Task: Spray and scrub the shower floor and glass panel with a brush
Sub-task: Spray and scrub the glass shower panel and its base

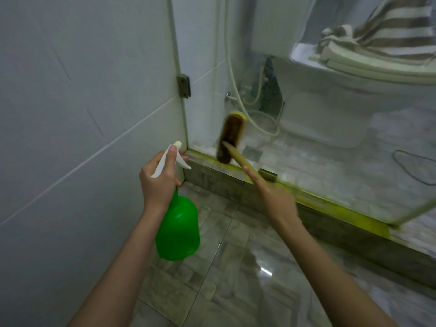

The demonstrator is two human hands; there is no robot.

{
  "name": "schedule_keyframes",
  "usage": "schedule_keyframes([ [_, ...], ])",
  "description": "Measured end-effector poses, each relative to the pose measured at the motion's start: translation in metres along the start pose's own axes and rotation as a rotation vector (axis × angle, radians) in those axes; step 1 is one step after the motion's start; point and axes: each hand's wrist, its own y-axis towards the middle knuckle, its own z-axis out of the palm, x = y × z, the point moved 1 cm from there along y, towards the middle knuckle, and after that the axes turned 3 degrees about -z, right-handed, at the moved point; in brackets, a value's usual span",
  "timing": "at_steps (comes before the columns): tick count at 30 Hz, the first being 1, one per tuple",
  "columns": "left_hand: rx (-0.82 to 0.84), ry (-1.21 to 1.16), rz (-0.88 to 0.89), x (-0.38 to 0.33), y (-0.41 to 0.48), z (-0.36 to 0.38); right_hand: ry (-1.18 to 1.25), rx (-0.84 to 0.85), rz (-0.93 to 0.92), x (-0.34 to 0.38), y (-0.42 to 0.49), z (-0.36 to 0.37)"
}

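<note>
Scrubbing low on the glass panel (pixel 318 95) is the step I judge to be in hand. My right hand (pixel 274 197) is wrapped around the wooden handle of the brush (pixel 230 140), index finger stretched along the shaft, and the brown bristle head sits against the glass just above the marble kerb (pixel 212 172), near the corner where the panel meets the white tiled wall (pixel 82 90). The head is blurred, so I cannot tell how firmly it presses.

My left hand (pixel 160 178) is closed on the neck of the green spray bottle (pixel 178 232), a fingertip lying up along its white spray head; the nozzle points towards that same corner. The bottle hangs over the grey floor tiles (pixel 236 267) outside the shower.

To do this well, I would keep the bristles flat to the glass rather than on 1 edge, work in short overlapping strokes down to the yellowed seal (pixel 342 208) along the kerb, and spray ahead of the brush, not onto it. The metal hinge (pixel 184 86) and the clamp on the kerb look likely to snag the head, so I would steer around both. Through the glass I see a toilet (pixel 342 102) with a striped towel (pixel 382 31) on it, and a hose (pixel 238 90); the shower floor itself I judge yet to be tackled.
</note>
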Motion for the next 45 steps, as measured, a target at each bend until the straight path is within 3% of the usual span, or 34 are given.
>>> schedule_keyframes([
  [4,0.024,0.017,0.003,0.002,-0.007,0.005,0.055,-0.034,0.128,-0.022,-0.044,0.021],
  [9,0.050,0.009,0.014,-0.004,-0.019,0.018,0.126,-0.118,-0.050,0.013,0.016,0.012],
  [13,0.093,-0.012,0.020,-0.012,-0.031,0.029,0.136,-0.091,0.140,-0.040,-0.058,0.050],
  [17,0.121,-0.006,0.030,-0.017,-0.042,0.039,0.259,-0.201,0.243,-0.071,-0.107,0.057],
  [22,0.132,-0.040,0.036,-0.030,-0.047,0.048,0.303,-0.476,0.140,-0.047,-0.033,0.012],
  [28,0.170,-0.078,0.044,-0.055,-0.052,0.053,0.395,-0.411,0.291,-0.078,-0.102,0.047],
  [35,0.204,-0.101,0.076,-0.094,-0.048,0.059,0.423,-0.691,0.106,-0.068,-0.034,-0.063],
  [38,0.218,-0.109,0.119,-0.110,-0.049,0.060,0.439,-0.700,0.142,-0.069,-0.044,-0.054],
  [42,0.210,-0.119,0.161,-0.124,-0.050,0.057,0.555,-0.579,0.225,-0.075,-0.091,-0.022],
  [45,0.199,-0.120,0.148,-0.131,-0.051,0.058,0.576,-0.698,0.127,-0.064,-0.045,-0.078],
])
